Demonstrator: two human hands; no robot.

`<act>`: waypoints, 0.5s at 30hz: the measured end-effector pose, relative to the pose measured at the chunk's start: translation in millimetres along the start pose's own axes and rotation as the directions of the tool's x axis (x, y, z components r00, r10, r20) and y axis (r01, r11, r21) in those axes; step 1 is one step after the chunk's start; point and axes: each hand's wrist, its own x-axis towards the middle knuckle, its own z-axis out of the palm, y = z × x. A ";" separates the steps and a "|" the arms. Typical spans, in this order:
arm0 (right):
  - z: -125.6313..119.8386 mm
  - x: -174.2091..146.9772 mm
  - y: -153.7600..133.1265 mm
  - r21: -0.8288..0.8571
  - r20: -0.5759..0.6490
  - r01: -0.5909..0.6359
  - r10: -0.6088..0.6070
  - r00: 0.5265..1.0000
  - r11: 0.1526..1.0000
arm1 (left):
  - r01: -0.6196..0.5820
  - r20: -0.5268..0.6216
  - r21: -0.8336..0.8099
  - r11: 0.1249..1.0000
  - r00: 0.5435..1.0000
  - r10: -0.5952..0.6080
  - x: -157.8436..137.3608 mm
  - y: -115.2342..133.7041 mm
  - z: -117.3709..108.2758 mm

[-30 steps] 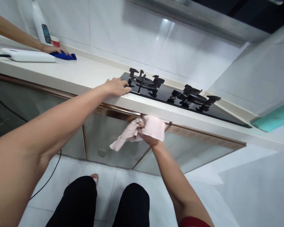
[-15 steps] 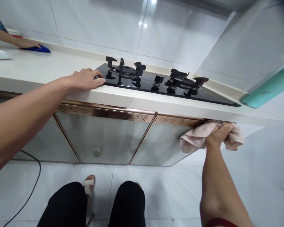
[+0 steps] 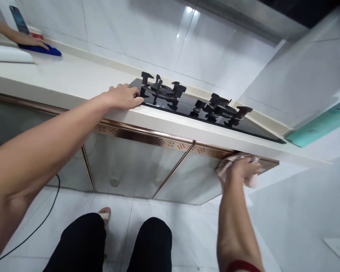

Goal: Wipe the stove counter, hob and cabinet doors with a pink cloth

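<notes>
My right hand (image 3: pixel 245 168) is closed on a pale pink cloth (image 3: pixel 226 163), pressed against the bronze perforated strip (image 3: pixel 206 152) at the top of the right cabinet door. Motion blurs that hand and the cloth's lower part. Further left, my left hand (image 3: pixel 124 97) lies on the front edge of the white countertop (image 3: pixel 73 81). Its fingers are spread and bent over the left corner of the black glass gas hob (image 3: pixel 184 107), holding nothing. Left of the burners, the fingertips are partly hidden behind the hand.
At the far left, another person's hand (image 3: pixel 31 39) presses a blue cloth (image 3: pixel 55 51) on the counter. A white roll-like object (image 3: pixel 10 53) lies nearby. A teal object (image 3: pixel 320 124) stands at the right end. A black cable (image 3: pixel 52 206) trails over the floor.
My right hand has slid left along the bronze strip with the pink cloth, uncovering the strip's right end. My left hand stays at the hob corner. The view has shifted slightly.
</notes>
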 end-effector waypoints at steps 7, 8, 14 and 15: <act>6.9 -194.3 -105.6 0.206 0.182 0.345 -0.382 0.906 0.916 | 0.017 -0.002 -0.012 1.000 1.000 -0.017 -7.7 5.3 0.6; 3.5 -219.7 -123.1 0.270 0.244 0.412 -0.476 0.845 0.870 | 0.019 -0.005 -0.016 1.000 1.000 -0.019 -8.6 6.0 0.7; -9.8 -324.4 -220.2 0.554 0.546 0.517 -0.753 0.367 0.653 | 0.009 -0.002 -0.028 1.000 1.000 -0.009 -12.3 7.3 1.1; -9.5 -337.9 -237.3 0.573 0.575 0.522 -0.764 0.293 0.632 | 0.007 0.002 -0.031 0.999 1.000 -0.006 -12.8 7.5 0.9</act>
